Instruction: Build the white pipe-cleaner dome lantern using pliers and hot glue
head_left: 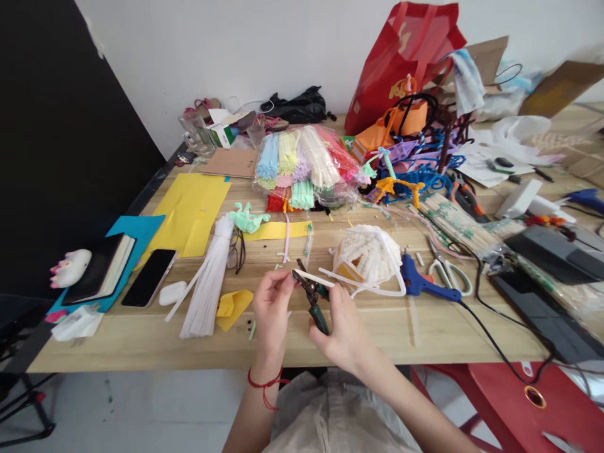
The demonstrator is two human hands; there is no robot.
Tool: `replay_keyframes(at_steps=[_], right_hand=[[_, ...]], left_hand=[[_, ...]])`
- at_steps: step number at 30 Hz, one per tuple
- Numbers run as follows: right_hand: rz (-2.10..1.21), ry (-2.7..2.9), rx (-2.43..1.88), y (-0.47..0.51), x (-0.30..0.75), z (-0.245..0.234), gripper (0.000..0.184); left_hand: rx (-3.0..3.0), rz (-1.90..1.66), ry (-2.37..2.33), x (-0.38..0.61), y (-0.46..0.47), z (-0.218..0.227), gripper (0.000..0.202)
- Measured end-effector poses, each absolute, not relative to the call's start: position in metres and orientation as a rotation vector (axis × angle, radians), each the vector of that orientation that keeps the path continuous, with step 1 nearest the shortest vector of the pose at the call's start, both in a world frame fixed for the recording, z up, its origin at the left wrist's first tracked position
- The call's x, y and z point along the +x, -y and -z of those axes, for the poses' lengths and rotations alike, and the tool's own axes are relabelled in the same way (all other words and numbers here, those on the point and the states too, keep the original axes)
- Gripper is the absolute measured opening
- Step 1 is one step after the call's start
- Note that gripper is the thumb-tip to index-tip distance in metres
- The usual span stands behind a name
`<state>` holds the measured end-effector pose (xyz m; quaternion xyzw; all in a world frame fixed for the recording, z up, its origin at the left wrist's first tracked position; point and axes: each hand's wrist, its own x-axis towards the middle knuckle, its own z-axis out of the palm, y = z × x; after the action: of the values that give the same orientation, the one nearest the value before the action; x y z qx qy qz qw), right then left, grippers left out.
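Near the table's front edge, my right hand (343, 324) is closed round the green handles of a pair of pliers (310, 290), which may be cutters. The tool's dark jaws point up and left, toward my left fingertips. My left hand (274, 305) pinches the end of a white pipe cleaner (314, 277), which runs across the jaws toward my right hand. Whether the jaws grip it I cannot tell. Just behind lies a cream fuzzy piece (370, 248) with white strips looped about it. A bundle of white pipe cleaners (207, 283) rests to the left.
A blue glue gun (427, 280) with a trailing black cable and white-handled scissors (448, 274) lie to the right. Bagged coloured pipe cleaners (306, 160) and a red bag (406, 56) stand behind. A phone (150, 277) and glasses (236, 251) are left.
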<state>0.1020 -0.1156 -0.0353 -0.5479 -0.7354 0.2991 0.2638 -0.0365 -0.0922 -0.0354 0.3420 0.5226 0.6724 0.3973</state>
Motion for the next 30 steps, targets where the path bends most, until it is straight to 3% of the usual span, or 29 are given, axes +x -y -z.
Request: replay_keyframes(at_steps=[6,13,24,30], right_hand=[[-0.721,1.953,-1.426,0.113,0.098,0.029,0.061],[-0.914,1.919,-1.497,0.110,0.099,0.020,0.051],[-1.093,1.876,-1.546,0.104,0.086,0.028,0.021],[-1.221,1.804,-1.613,0.098,0.080,0.042,0.021]], left_hand=[[0.979,-1.676,-1.366,-0.028,0.099,0.031,0.025],[1.159,-1.710,-1.441,-0.029,0.102,0.027,0.018],[1.112,-1.670,-1.576,-0.037,0.102,0.041,0.026],[1.073,-1.607,-1.631,-0.044,0.097,0.056,0.034]])
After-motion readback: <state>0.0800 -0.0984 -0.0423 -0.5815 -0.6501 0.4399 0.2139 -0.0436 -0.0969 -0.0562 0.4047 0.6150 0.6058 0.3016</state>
